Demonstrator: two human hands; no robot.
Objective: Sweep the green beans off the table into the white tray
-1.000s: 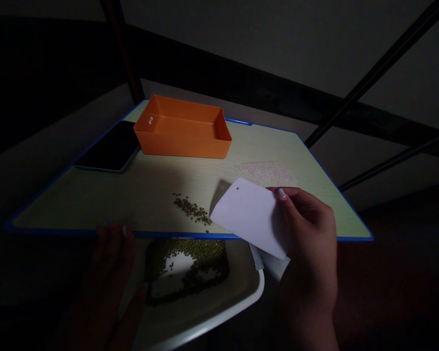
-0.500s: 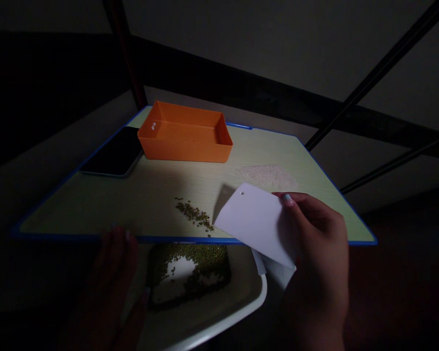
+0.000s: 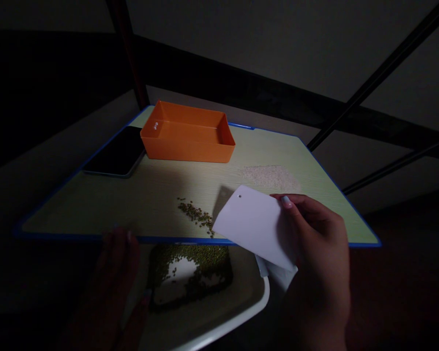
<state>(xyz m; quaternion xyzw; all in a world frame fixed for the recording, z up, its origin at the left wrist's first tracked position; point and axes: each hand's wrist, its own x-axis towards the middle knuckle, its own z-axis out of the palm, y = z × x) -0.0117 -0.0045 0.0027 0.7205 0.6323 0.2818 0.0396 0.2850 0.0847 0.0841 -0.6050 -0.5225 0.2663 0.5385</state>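
My right hand (image 3: 318, 234) pinches a white plastic card (image 3: 254, 219) with a small hole in one corner. The card's lower left edge is beside a thin trail of mung beans (image 3: 195, 213) on the pale tabletop (image 3: 175, 180). Below the table's front edge a white basin (image 3: 249, 312) holds a layer of more mung beans (image 3: 208, 256), with a bare patch in it. In deep shadow on the left, my left hand (image 3: 113, 278) grips the basin's left side, fingers near the table edge and thumb over the basin.
An orange tray (image 3: 190, 151) stands at the back of the table, with a dark tablet-like device (image 3: 115, 151) lying to its left. Pale fine grains (image 3: 270, 177) lie spread at the right. A blue rim (image 3: 354, 209) borders the tabletop.
The card has shifted slightly left and down against the bean trail. A few beans at the trail's near end are closer to the front edge. My left hand keeps its place.
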